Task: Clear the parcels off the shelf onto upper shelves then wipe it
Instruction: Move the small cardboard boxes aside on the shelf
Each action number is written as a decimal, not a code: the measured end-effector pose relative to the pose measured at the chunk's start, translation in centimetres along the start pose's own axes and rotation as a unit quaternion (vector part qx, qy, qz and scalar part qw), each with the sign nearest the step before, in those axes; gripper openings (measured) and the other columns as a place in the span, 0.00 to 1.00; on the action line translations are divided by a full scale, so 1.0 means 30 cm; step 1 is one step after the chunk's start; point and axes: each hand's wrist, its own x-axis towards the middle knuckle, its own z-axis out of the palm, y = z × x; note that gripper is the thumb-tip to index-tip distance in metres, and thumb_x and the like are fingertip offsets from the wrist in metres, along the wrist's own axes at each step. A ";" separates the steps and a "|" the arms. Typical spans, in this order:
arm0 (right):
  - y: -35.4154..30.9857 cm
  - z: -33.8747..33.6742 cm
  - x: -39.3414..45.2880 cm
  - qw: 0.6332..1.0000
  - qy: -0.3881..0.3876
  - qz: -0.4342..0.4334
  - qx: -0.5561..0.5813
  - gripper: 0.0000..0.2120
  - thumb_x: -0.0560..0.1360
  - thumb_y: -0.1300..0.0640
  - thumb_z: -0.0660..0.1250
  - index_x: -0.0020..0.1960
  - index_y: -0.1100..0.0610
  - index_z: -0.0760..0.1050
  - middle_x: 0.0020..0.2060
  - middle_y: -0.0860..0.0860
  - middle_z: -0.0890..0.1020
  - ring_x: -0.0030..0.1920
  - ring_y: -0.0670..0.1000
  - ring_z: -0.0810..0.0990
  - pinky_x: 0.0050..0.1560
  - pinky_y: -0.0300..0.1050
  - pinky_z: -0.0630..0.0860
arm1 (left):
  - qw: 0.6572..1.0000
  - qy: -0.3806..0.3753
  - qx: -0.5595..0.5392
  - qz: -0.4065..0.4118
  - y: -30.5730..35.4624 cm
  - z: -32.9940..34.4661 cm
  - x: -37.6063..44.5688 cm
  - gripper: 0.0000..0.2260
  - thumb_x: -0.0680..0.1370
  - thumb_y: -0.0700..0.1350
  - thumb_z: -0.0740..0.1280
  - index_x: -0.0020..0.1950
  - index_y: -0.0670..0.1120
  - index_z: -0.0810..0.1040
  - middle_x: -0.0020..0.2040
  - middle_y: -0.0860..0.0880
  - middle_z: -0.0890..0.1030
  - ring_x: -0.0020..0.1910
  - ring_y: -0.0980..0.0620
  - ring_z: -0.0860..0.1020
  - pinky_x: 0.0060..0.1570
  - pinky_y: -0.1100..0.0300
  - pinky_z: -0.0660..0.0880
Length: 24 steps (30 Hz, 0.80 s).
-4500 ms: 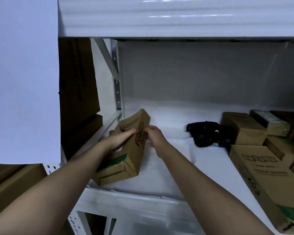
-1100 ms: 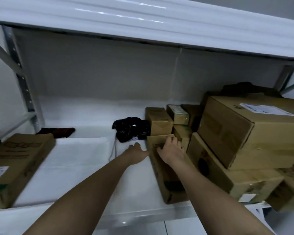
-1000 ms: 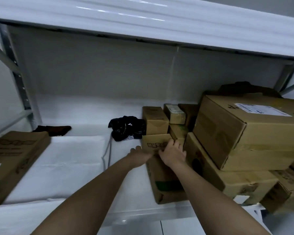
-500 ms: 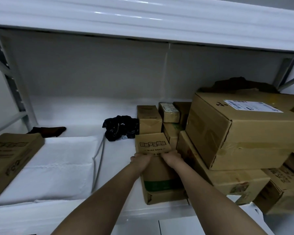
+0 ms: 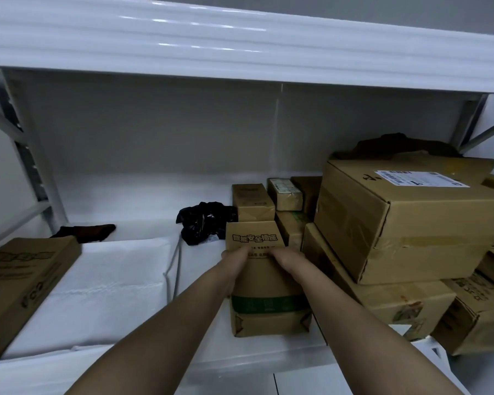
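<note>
Left hand [image 5: 234, 256] grips the left edge of the tall brown parcel [image 5: 264, 280], fingers curled round its side; right hand [image 5: 285, 259] grips the right edge likewise. Change noted: a second ago this parcel lay flat along the shelf [image 5: 111, 295] with both hands only reaching its far end; now it stands upright at the shelf front, printed face toward the camera, green band low on it. Judgement: it has been tipped up ready for the lift to an upper shelf [image 5: 240, 49], lift not yet begun. Left to right across the shelf: flat brown box [image 5: 23, 283] at far left, set down there seconds earlier; dark cloth [image 5: 86, 232] behind it; white sheet [image 5: 106, 286]; black bag [image 5: 204, 222] toward the back; held parcel; small boxes [image 5: 253, 202] behind it; large labelled carton [image 5: 405, 218] stacked on further cartons at right, touching. Much stock remains, so clearing is early and wiping is well off. Risk: the neighbouring stack sits close beside the right hand.
</note>
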 end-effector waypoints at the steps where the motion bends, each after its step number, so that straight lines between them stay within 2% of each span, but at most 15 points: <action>1: -0.005 0.003 -0.001 1.000 0.002 0.000 0.017 0.31 0.74 0.46 0.64 0.73 0.58 0.63 0.64 0.55 0.75 0.62 0.56 0.75 0.60 0.45 0.72 | 1.000 0.000 0.007 -0.001 0.005 -0.013 -0.001 0.39 0.62 0.58 0.67 0.72 0.48 0.64 0.60 0.43 0.77 0.56 0.43 0.77 0.59 0.47 0.74; 4: -0.015 0.016 0.014 0.998 -0.015 0.001 0.066 0.43 0.67 0.40 0.66 0.75 0.59 0.57 0.63 0.57 0.75 0.60 0.58 0.76 0.63 0.52 0.73 | 1.000 0.006 0.022 -0.015 0.022 -0.057 -0.014 0.34 0.67 0.59 0.67 0.71 0.49 0.65 0.60 0.43 0.77 0.56 0.42 0.77 0.58 0.46 0.74; 5: -0.019 0.019 0.015 0.996 -0.027 0.005 0.086 0.44 0.67 0.40 0.65 0.76 0.58 0.55 0.63 0.58 0.75 0.59 0.59 0.76 0.61 0.52 0.74 | 1.000 0.006 0.025 -0.016 0.028 -0.071 -0.030 0.32 0.69 0.59 0.66 0.70 0.49 0.66 0.60 0.43 0.77 0.56 0.42 0.77 0.56 0.46 0.74; 7: -0.039 0.018 -0.027 0.992 -0.043 0.009 0.118 0.39 0.73 0.43 0.64 0.77 0.58 0.52 0.64 0.58 0.74 0.59 0.58 0.76 0.54 0.48 0.76 | 1.000 0.010 0.026 -0.004 0.041 -0.098 -0.057 0.26 0.74 0.58 0.65 0.69 0.48 0.67 0.59 0.43 0.77 0.55 0.43 0.77 0.47 0.50 0.74; 9: -0.066 0.014 -0.078 0.991 -0.059 -0.005 0.120 0.30 0.78 0.46 0.62 0.74 0.60 0.59 0.62 0.58 0.76 0.56 0.56 0.76 0.44 0.45 0.75 | 0.999 0.018 0.032 0.014 0.053 -0.122 -0.063 0.23 0.77 0.55 0.64 0.68 0.47 0.68 0.58 0.43 0.78 0.51 0.45 0.77 0.41 0.54 0.72; 10: -0.073 0.017 -0.086 0.991 -0.067 -0.013 0.115 0.24 0.79 0.48 0.60 0.70 0.60 0.63 0.61 0.57 0.77 0.55 0.56 0.77 0.44 0.45 0.75 | 0.999 0.023 0.035 0.026 0.059 -0.136 -0.068 0.23 0.76 0.55 0.64 0.68 0.46 0.69 0.58 0.43 0.78 0.50 0.46 0.77 0.40 0.55 0.72; 12: -0.086 0.024 -0.091 0.991 -0.068 -0.028 0.114 0.16 0.79 0.50 0.60 0.62 0.59 0.67 0.55 0.56 0.78 0.51 0.55 0.77 0.46 0.46 0.75 | 0.997 0.036 0.052 0.046 0.067 -0.166 -0.064 0.32 0.71 0.58 0.67 0.71 0.45 0.66 0.60 0.43 0.77 0.53 0.45 0.76 0.44 0.55 0.73; 13: -0.093 0.027 -0.098 0.991 -0.065 -0.031 0.111 0.14 0.79 0.50 0.61 0.58 0.58 0.65 0.52 0.55 0.78 0.49 0.54 0.77 0.46 0.47 0.75 | 0.996 0.043 0.065 0.053 0.070 -0.179 -0.059 0.38 0.67 0.60 0.68 0.72 0.45 0.64 0.61 0.44 0.75 0.55 0.45 0.76 0.46 0.54 0.73; 15: -0.117 0.042 -0.116 0.990 -0.085 -0.043 0.103 0.13 0.78 0.49 0.62 0.54 0.58 0.70 0.47 0.53 0.79 0.47 0.53 0.78 0.46 0.47 0.75 | 0.989 0.069 0.101 0.079 0.075 -0.206 -0.073 0.43 0.64 0.62 0.71 0.73 0.44 0.60 0.63 0.44 0.72 0.58 0.45 0.74 0.49 0.54 0.73; 18: -0.150 0.069 -0.136 0.987 -0.127 -0.071 0.073 0.09 0.77 0.49 0.61 0.50 0.54 0.74 0.46 0.53 0.79 0.49 0.53 0.77 0.51 0.47 0.75 | 0.969 0.116 0.195 0.100 0.082 -0.233 -0.100 0.54 0.55 0.68 0.71 0.74 0.49 0.53 0.68 0.43 0.65 0.66 0.44 0.66 0.61 0.53 0.69; 21: -0.177 0.087 -0.148 0.983 -0.151 -0.082 0.060 0.11 0.76 0.47 0.62 0.51 0.54 0.74 0.49 0.54 0.79 0.53 0.54 0.77 0.57 0.49 0.74 | 0.959 0.113 0.241 0.099 0.087 -0.251 -0.126 0.55 0.55 0.71 0.71 0.76 0.52 0.53 0.71 0.42 0.59 0.70 0.42 0.60 0.66 0.50 0.64; 24: -0.211 0.099 -0.155 0.980 -0.154 -0.086 0.087 0.14 0.78 0.44 0.58 0.50 0.54 0.74 0.44 0.53 0.79 0.48 0.52 0.77 0.55 0.48 0.74 | 0.964 0.095 0.236 0.080 0.098 -0.287 -0.128 0.59 0.50 0.76 0.70 0.75 0.54 0.56 0.73 0.43 0.60 0.70 0.41 0.64 0.68 0.47 0.65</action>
